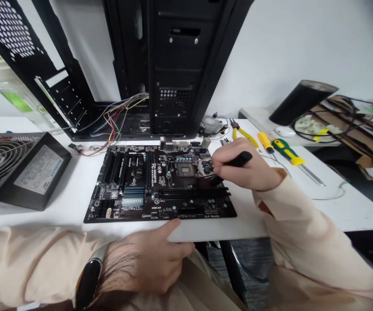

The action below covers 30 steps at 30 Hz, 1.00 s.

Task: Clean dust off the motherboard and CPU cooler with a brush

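Fingers (221, 160) of my right hand (245, 172) are pinched together on a black-handled tool (241, 159), wrist bent, forearm coming in from the right in a beige sleeve (298, 224). Hand is right over the CPU socket (185, 169) on a Gigabyte motherboard (131, 194), which lies flat mid-table. Tool tip is hidden by my fingers, so I can't really tell if it touches the socket. My left hand (147, 259) is relaxed at the table's front edge, fingers apart, holding nothing, index finger just below the board. White table (47, 216) carries a power supply (24, 168) at left, an upright black PC case (176, 65) behind with loose colored wires (115, 119), yellow pliers (243, 134), two screwdrivers (286, 151), and a CPU cooler (210, 126). White wall behind.
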Available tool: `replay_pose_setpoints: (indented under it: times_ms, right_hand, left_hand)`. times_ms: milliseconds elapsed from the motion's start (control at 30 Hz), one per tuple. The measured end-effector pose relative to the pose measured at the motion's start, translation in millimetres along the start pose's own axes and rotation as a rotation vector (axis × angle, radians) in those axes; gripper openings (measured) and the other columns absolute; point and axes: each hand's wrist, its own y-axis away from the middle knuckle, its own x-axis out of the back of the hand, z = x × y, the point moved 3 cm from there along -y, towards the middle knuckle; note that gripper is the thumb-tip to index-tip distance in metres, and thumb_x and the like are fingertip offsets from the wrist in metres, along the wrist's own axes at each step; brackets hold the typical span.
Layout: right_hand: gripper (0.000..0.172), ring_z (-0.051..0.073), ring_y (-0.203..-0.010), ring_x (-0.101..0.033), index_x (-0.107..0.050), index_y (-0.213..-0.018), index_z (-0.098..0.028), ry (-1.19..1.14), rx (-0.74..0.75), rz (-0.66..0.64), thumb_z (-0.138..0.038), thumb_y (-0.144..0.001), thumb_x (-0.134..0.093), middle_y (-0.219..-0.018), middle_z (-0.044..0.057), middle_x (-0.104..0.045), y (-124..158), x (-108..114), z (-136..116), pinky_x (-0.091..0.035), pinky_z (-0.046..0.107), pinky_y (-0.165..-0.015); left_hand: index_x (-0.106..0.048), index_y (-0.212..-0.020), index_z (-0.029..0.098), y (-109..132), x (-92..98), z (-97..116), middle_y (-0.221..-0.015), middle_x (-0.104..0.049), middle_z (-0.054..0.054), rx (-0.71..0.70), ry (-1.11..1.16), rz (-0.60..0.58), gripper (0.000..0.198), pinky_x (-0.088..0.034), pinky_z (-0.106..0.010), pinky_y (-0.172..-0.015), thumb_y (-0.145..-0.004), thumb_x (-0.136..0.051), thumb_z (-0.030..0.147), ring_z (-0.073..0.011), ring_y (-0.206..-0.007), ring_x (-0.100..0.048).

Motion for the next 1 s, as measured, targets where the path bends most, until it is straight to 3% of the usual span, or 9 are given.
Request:
replay_pose_setpoints:
  times_ms: [233, 533, 633, 733, 833, 1000]
  right_hand:
    - [0.022, 0.007, -0.045, -0.021, -0.023, -0.044, -0.018, 0.189, -0.148, -0.086, -0.017, -0.059, -0.040, -0.043, -0.004, -0.022, -1, 0, 6, -0.019, 0.026, -0.045]
    - [0.019, 0.008, -0.044, -0.021, -0.029, -0.043, -0.018, 0.345, -0.233, -0.141, -0.020, -0.058, -0.041, -0.041, -0.004, -0.024, -2, 1, 11, -0.020, 0.027, -0.046]
    - [0.020, 0.008, -0.044, -0.020, -0.031, -0.042, -0.019, 0.324, -0.275, -0.125, -0.020, -0.058, -0.042, -0.041, -0.004, -0.024, 0, 4, 11, -0.022, 0.027, -0.046]
    - [0.020, 0.008, -0.045, -0.024, -0.033, -0.042, -0.018, 0.163, -0.275, -0.101, -0.019, -0.059, -0.044, -0.042, -0.004, -0.028, 2, 10, 10, -0.022, 0.026, -0.046]
    - [0.022, 0.009, -0.045, -0.034, -0.040, -0.042, -0.019, -0.128, -0.232, 0.036, -0.022, -0.062, -0.049, -0.042, -0.003, -0.033, 5, 19, 12, -0.030, 0.027, -0.049]
    - [0.025, 0.015, -0.048, -0.048, -0.053, -0.046, -0.020, -0.491, -0.105, 0.443, -0.032, -0.066, -0.062, -0.042, -0.001, -0.042, 10, 24, 23, -0.045, 0.035, -0.060]
  left_hand:
    - [-0.070, -0.083, 0.022, 1, 1.4, -1, -0.084, -0.069, 0.001, -0.004, -0.005, 0.023, 0.014, -0.044, -0.052, -0.099, -0.086, -0.056, 0.021, -0.0204, -0.116, -0.047]
    - [-0.069, -0.081, 0.021, 1, 2.4, -1, -0.083, -0.069, 0.001, 0.003, 0.000, 0.037, 0.015, -0.041, -0.052, -0.100, -0.087, -0.056, 0.021, -0.0199, -0.116, -0.047]
    - [-0.069, -0.081, 0.021, 1, 0.5, -1, -0.083, -0.070, 0.002, 0.011, 0.020, 0.034, 0.014, -0.040, -0.053, -0.102, -0.087, -0.057, 0.022, -0.0193, -0.116, -0.047]
    - [-0.069, -0.080, 0.021, 1, 1.3, -1, -0.081, -0.070, 0.002, 0.020, 0.020, 0.032, 0.014, -0.040, -0.052, -0.102, -0.087, -0.057, 0.023, -0.0187, -0.115, -0.047]
    - [-0.069, -0.080, 0.021, 0, 2.9, -1, -0.082, -0.069, 0.001, 0.014, 0.003, 0.022, 0.014, -0.041, -0.052, -0.102, -0.087, -0.057, 0.023, -0.0190, -0.113, -0.048]
    - [-0.070, -0.081, 0.022, 0, 1.7, 0, -0.086, -0.070, 0.001, 0.013, -0.014, -0.005, 0.012, -0.042, -0.052, -0.102, -0.086, -0.059, 0.025, -0.0191, -0.117, -0.046]
